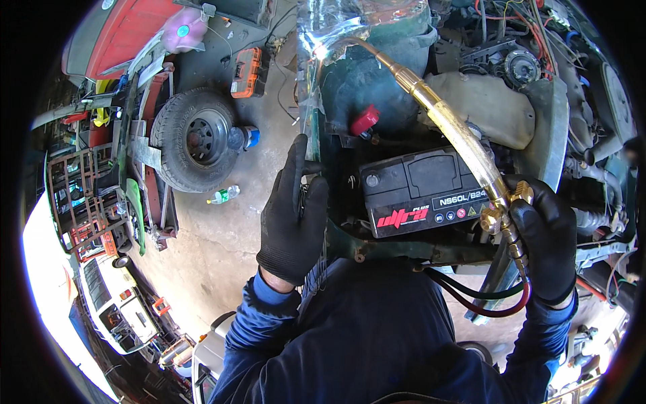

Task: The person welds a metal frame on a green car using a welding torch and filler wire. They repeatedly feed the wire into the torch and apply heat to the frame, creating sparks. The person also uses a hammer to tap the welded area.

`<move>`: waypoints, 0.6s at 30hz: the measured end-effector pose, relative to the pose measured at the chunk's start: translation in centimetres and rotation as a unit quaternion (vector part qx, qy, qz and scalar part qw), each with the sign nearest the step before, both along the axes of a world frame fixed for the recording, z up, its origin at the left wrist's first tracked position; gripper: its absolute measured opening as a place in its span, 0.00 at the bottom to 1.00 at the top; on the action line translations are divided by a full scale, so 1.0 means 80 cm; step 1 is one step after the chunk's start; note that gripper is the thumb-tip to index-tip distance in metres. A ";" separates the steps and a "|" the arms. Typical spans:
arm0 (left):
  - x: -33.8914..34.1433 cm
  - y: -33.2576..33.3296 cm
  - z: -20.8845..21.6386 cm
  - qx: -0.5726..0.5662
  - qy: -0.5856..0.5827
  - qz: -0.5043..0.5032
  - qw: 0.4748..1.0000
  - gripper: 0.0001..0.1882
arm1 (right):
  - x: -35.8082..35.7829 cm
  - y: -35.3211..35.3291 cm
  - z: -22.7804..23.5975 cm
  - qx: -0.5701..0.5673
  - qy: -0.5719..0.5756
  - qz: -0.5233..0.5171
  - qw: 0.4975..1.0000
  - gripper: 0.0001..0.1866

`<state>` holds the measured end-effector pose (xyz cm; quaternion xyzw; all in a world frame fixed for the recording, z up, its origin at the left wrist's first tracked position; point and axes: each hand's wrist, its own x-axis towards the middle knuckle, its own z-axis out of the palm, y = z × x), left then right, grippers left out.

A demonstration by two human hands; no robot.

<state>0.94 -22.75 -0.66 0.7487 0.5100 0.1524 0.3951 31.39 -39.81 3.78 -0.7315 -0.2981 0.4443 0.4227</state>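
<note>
My right hand, in a black glove, is closed around the valve end of a brass gas torch. The torch slants up and left across the engine bay. A bright glow sits at its bent tip, against a metal body panel. Dark red and green hoses curve down from its lower end. My left hand, also gloved, is upright beside the panel's edge with long fingers stretched upward. Thin metal wire shows between its thumb and fingers and hangs below, so the hand appears pinched on it.
A black car battery sits under the torch, near a red terminal cover. Engine parts fill the right. On the floor at left are a wheel, an orange toolbox, a plastic bottle and a fan.
</note>
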 end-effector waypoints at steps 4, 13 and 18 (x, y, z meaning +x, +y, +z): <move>0.003 0.006 -0.002 0.006 0.005 -0.003 1.000 0.30 | -0.003 0.005 -0.005 0.000 0.013 -0.015 1.000 0.19; 0.010 0.011 0.000 0.008 0.004 -0.005 1.000 0.31 | 0.002 0.003 -0.009 -0.014 -0.006 -0.005 1.000 0.17; 0.009 0.013 0.000 0.023 0.022 -0.017 0.999 0.31 | -0.001 0.005 -0.011 -0.025 -0.030 -0.006 0.999 0.21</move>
